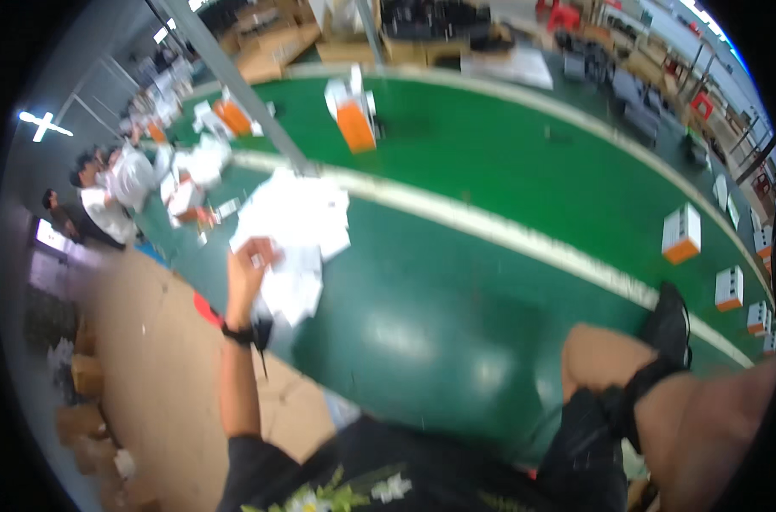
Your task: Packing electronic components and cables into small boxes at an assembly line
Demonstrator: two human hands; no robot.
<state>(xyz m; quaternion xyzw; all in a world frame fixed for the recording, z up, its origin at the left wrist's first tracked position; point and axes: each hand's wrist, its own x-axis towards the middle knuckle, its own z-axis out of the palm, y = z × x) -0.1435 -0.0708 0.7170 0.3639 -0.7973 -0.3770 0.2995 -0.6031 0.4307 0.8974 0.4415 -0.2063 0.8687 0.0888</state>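
Note:
My left hand [253, 258], with a black band on its wrist, reaches over the green table. Its fingers are bent and pinched on a white sheet [294, 286]; whether it is paper or thin plastic I cannot tell. Just beyond lies a spread of more white sheets [298, 209]. My right arm is folded up at the right, a black wristband [648, 380] with a dark device around it. Close to the lens and smeared, my right hand [720, 418] shows no clear fingers.
A green moving belt [473, 145] with pale edges curves past the table [405, 333]. White-and-orange boxes [681, 235] stand on it, one open [354, 124]. A grey post [238, 85] rises beside the sheets. Other people [106, 200] work at the far left.

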